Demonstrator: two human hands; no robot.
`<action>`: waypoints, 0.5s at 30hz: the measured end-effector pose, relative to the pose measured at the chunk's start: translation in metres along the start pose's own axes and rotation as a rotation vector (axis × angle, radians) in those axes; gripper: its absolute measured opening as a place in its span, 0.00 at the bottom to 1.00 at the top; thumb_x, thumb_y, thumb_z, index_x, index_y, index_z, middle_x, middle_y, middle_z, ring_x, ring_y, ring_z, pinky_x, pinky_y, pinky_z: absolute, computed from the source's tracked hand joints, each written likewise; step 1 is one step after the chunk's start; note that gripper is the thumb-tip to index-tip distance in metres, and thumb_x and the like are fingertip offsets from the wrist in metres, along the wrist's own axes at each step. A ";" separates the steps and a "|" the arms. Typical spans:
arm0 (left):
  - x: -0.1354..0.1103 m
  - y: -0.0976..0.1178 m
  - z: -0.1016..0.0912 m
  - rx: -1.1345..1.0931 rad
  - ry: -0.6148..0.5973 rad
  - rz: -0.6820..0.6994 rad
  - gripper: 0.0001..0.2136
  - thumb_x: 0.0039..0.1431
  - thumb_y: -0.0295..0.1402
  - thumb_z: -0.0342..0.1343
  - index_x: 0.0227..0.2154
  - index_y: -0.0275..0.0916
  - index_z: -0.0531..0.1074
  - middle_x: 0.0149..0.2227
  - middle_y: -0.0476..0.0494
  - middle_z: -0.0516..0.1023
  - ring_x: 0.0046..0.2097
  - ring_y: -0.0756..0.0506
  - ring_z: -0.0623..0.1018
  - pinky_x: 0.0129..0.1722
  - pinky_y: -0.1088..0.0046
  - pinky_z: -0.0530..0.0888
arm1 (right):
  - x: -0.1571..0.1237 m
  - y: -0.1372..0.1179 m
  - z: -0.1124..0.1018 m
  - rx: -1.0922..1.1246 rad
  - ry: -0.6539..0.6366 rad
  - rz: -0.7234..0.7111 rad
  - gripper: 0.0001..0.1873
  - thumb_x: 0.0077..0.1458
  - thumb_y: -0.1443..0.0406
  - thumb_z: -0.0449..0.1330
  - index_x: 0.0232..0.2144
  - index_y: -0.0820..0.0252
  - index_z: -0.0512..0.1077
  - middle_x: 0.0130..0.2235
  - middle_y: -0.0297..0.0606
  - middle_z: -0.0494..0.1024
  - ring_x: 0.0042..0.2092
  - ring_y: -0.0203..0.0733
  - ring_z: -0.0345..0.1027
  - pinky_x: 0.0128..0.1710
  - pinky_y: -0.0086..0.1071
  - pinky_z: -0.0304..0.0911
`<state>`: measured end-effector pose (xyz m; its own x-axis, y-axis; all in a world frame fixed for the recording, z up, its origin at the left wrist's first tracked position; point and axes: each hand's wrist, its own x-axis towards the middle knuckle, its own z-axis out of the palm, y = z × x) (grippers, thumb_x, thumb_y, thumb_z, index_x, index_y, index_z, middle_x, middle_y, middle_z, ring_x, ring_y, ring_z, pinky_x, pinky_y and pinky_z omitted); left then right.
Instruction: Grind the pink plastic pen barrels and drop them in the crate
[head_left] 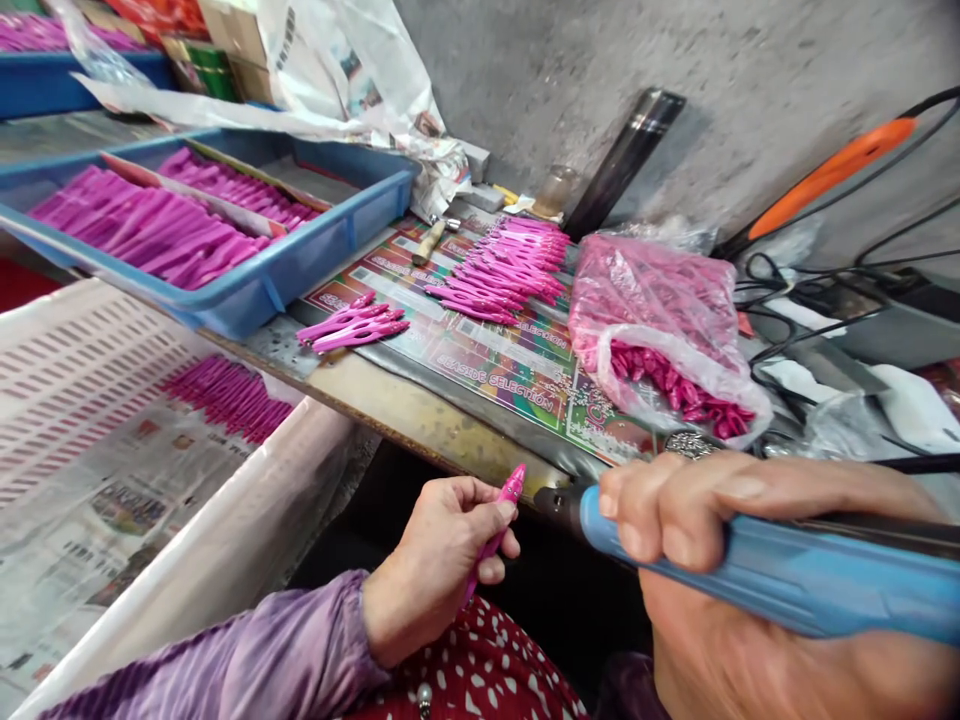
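My left hand (442, 555) is closed round a thin pink plastic piece (501, 520), its capped tip pointing up toward the table edge. My right hand (697, 520) grips a blue-handled tool (787, 580) whose dark tip (559, 500) points left, close to the pink piece's tip. On the table lie a small cluster of pink pieces (356, 325), a larger fanned pile of pink pieces (510, 268) and a clear plastic bag of pink caps (660, 330).
A blue tray (300, 270) of purple-pink pieces sits at the left, on the table. A white slotted crate (247, 540) lined with newspaper holds more pieces at lower left. Black cables (810, 300), an orange-handled tool (832, 175) and a dark tube (622, 160) stand by the grey wall.
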<state>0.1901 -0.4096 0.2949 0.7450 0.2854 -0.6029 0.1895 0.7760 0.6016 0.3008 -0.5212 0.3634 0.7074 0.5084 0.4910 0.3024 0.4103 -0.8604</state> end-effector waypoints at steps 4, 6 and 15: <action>0.001 -0.005 0.001 0.000 0.011 0.038 0.19 0.39 0.40 0.73 0.26 0.36 0.70 0.18 0.49 0.72 0.18 0.56 0.64 0.18 0.80 0.56 | -0.003 -0.004 0.018 -0.051 0.082 0.002 0.16 0.59 0.48 0.66 0.31 0.53 0.77 0.20 0.31 0.73 0.20 0.42 0.67 0.24 0.43 0.67; 0.001 -0.006 0.003 -0.003 0.017 0.048 0.20 0.39 0.41 0.73 0.26 0.36 0.69 0.18 0.49 0.72 0.18 0.56 0.63 0.18 0.80 0.56 | -0.003 -0.005 0.020 -0.051 0.073 -0.006 0.17 0.59 0.47 0.66 0.30 0.53 0.77 0.20 0.31 0.73 0.20 0.42 0.66 0.23 0.43 0.67; 0.000 -0.010 0.004 0.016 0.015 0.051 0.19 0.44 0.42 0.72 0.28 0.36 0.69 0.18 0.50 0.72 0.18 0.56 0.63 0.18 0.80 0.56 | -0.005 -0.003 0.018 -0.055 0.095 0.037 0.16 0.54 0.47 0.70 0.31 0.50 0.77 0.20 0.30 0.71 0.20 0.42 0.65 0.24 0.43 0.65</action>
<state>0.1906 -0.4195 0.2915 0.7442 0.3325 -0.5793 0.1620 0.7516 0.6395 0.2852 -0.5117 0.3665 0.7755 0.4474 0.4454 0.3070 0.3492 -0.8853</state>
